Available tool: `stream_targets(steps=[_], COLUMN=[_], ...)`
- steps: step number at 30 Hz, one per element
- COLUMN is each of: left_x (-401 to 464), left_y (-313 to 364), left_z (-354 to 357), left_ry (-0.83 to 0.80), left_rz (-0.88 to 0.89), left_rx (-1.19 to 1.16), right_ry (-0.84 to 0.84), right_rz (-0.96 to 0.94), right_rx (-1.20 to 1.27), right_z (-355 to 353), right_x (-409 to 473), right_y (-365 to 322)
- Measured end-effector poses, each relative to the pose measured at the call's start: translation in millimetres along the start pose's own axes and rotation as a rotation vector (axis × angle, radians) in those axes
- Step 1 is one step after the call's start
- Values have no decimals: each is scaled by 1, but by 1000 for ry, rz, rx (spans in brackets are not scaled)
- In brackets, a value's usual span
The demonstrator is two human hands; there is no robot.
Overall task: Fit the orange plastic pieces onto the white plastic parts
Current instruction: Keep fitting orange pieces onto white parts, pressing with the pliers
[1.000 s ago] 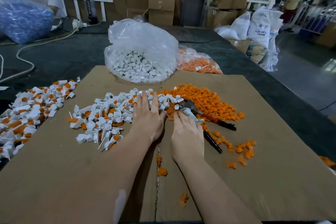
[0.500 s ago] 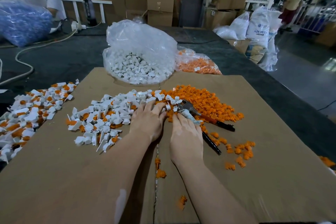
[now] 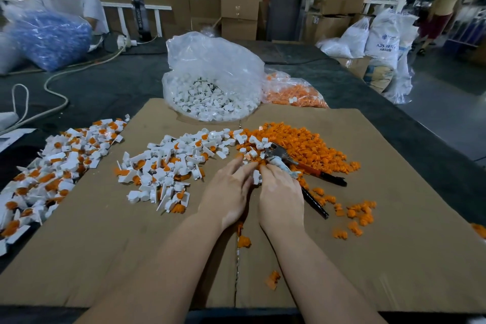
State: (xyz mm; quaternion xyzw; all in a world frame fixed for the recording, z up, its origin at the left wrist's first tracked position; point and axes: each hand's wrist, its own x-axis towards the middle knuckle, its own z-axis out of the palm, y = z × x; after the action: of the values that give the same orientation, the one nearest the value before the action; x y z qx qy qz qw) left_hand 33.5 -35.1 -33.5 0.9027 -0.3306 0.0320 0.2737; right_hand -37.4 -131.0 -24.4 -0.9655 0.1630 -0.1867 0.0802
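Both hands sit close together in the middle of the brown cardboard sheet [image 3: 368, 258]. The left hand [image 3: 227, 193] lies palm down with its fingers reaching forward and a little curled, and the tips touch the small parts at the edge of the piles. The right hand [image 3: 280, 192] has its fingers bent around a white plastic part [image 3: 256, 177], which peeks out between the two hands. I cannot tell if an orange bit is already in it. The loose orange plastic pieces [image 3: 310, 144] make a big heap just past the right hand, and a pair of pliers [image 3: 302, 166] lies on top of that heap. A pile of white parts [image 3: 168, 163], many with orange already pushed in, lies to the left. More finished ones [image 3: 52, 166] are far left, at the cardboard's edge. A clear bag of white parts [image 3: 213, 87] and a bag of orange pieces [image 3: 294, 92] wait at the back. It looks like the picking-up step. Next, the left hand likely needs to take one orange piece, line it up with the white part and push it in.
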Motion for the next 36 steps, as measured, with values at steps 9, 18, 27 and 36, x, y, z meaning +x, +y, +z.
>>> stream_targets(steps=[9,18,27,36], left_x=[-12,-15,-16,-14], left_y=[1,4,5,6], left_z=[-15,-17,-17,-18], left_ry=[259,206,202,181], left_rz=[-138,-260,-229,-227], left_rx=[-218,-228,-203,-185], right_ry=[209,228,116,131], right_rz=[77,171,171,167], right_rx=[126,126,84,62], right_z=[-4,-6,1,2], right_x=[-6,-9,-6,-5], right_y=[-5,-6,1,2])
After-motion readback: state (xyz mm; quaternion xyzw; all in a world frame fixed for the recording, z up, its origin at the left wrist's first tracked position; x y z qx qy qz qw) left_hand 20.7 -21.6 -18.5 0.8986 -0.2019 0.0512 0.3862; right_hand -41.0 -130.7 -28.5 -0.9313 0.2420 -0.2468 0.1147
